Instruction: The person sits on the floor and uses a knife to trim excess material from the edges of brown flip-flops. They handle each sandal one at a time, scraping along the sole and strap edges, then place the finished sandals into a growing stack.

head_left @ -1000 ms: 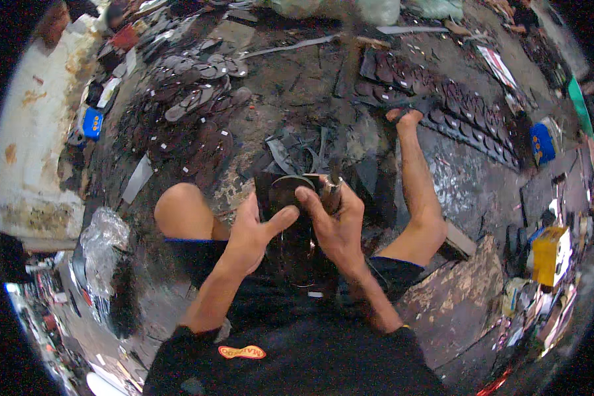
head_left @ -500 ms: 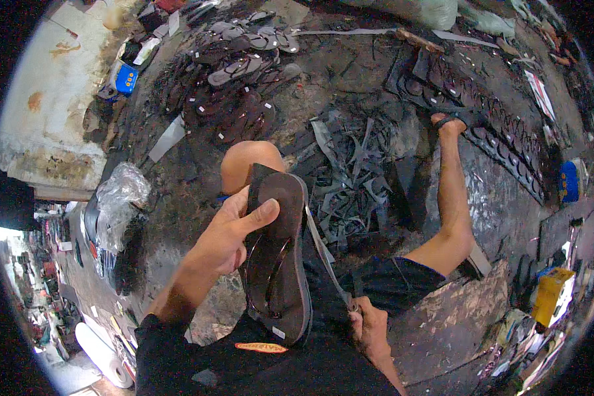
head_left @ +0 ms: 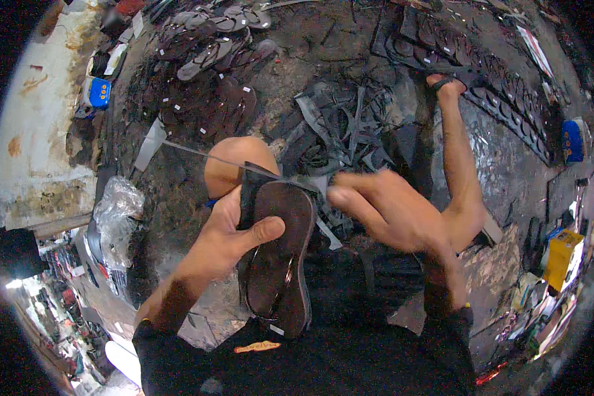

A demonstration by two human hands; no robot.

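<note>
My left hand [head_left: 234,237] grips a dark brown flip-flop [head_left: 290,211], heel end away from me, its thumb pressed on the footbed. A black rubber edge [head_left: 248,191] sticks out past the sole on the heel's left side. My right hand [head_left: 389,208], blurred by motion, is closed beside the heel around what looks like a long thin knife [head_left: 224,162]. Its narrow grey blade lies across the heel end and points left; the handle is hidden in the fingers. A thin grey strip [head_left: 328,236] shows below the right hand, just right of the sole.
Grey rubber scraps [head_left: 343,125] are heaped on the floor ahead. Finished-looking flip-flops [head_left: 211,56] are piled at the far left, with rows of dark ones [head_left: 508,119] at the far right. Crumpled clear plastic [head_left: 120,204] lies left; a yellow box [head_left: 561,261] stands right.
My right hand has moved up and inward from beside the lower right edge to the heel, swinging the blade across it. My left hand still holds the flip-flop in nearly the same place.
</note>
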